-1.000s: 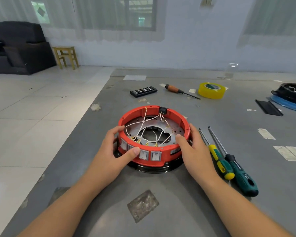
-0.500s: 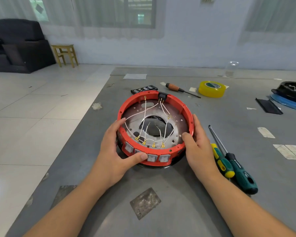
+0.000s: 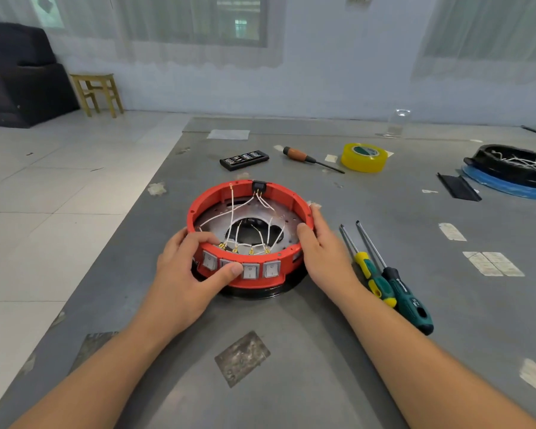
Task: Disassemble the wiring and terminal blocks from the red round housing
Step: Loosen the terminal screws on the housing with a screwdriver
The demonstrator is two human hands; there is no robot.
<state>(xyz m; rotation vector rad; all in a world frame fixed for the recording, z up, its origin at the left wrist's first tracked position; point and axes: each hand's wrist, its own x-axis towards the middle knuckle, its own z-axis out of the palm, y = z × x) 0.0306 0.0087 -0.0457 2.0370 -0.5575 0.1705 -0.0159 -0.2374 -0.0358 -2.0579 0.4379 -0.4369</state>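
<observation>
The red round housing [image 3: 279, 193] sits on a black base on the grey table, in the middle of the head view. White wires [image 3: 229, 212] with brass terminals cross its metal floor, running from a black connector [image 3: 258, 186] at the far rim to several grey rocker switches [image 3: 271, 269] on the near wall. My left hand [image 3: 186, 274] grips the near-left rim, fingers curled over the top edge and thumb pressed on a switch. My right hand [image 3: 325, 252] clasps the right rim, thumb inside and fingers outside.
Two screwdrivers, one yellow-green [image 3: 370, 277] and one dark green [image 3: 406, 300], lie just right of my right hand. Further back are a bit case [image 3: 244, 159], an orange-handled screwdriver [image 3: 304, 157], a yellow tape roll [image 3: 364, 157] and a black shell on blue [image 3: 514, 171]. The table's left edge drops to the tiled floor.
The housing was tilted up toward me half a second ago and now lies flat again. My left fingers have moved over the rim's top edge. Both hands stay on it.
</observation>
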